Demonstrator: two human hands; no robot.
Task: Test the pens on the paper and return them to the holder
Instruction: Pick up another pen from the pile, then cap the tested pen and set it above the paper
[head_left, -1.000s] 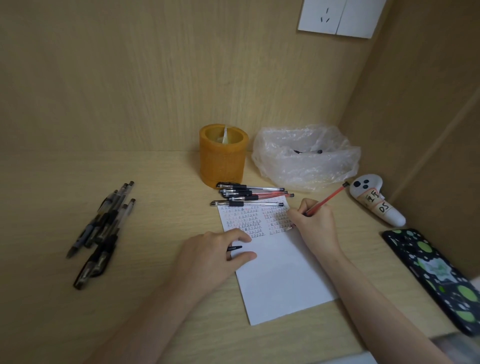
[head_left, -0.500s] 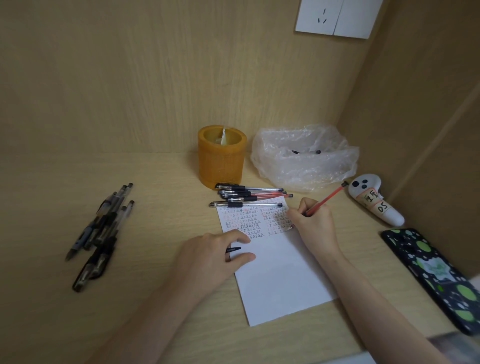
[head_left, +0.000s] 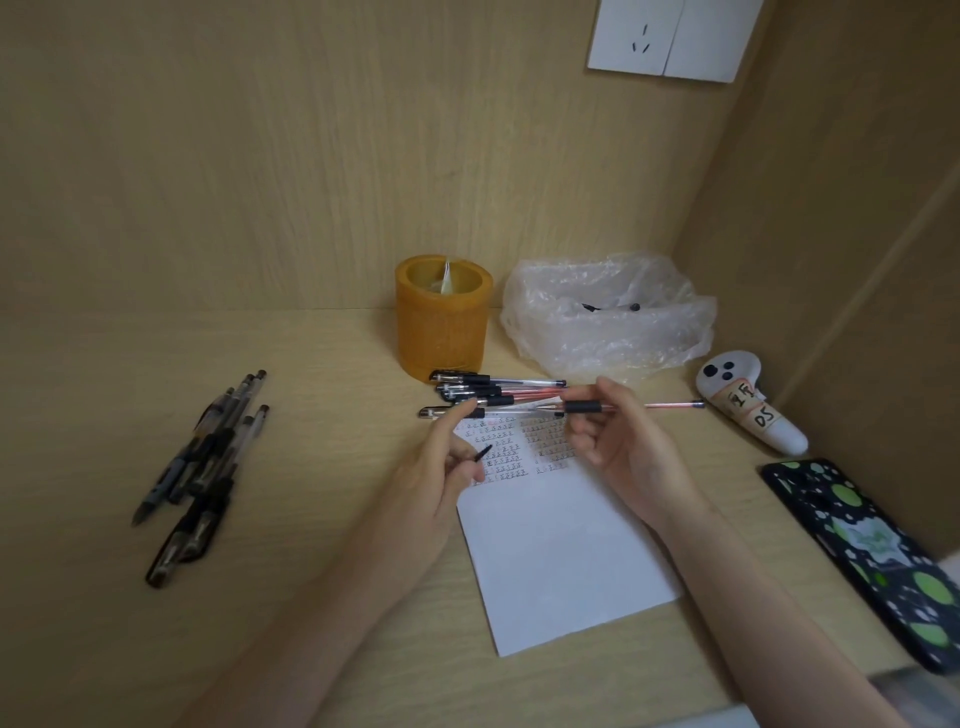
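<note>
Red pen (head_left: 665, 405), pinched at its black grip by right hand (head_left: 618, 447) and held level above paper (head_left: 561, 561), tip toward left hand (head_left: 441, 467) with black cap (head_left: 483, 453) pinched in its fingers, likely for recapping after a test. Holder (head_left: 441, 322) at far centre, with row of capped pens (head_left: 498, 387) lying just in front, across the path back. Left: loose pile of dark pens (head_left: 208, 457); right: plastic bag (head_left: 608, 317), white controller (head_left: 748, 405), phone (head_left: 872, 556).
</note>
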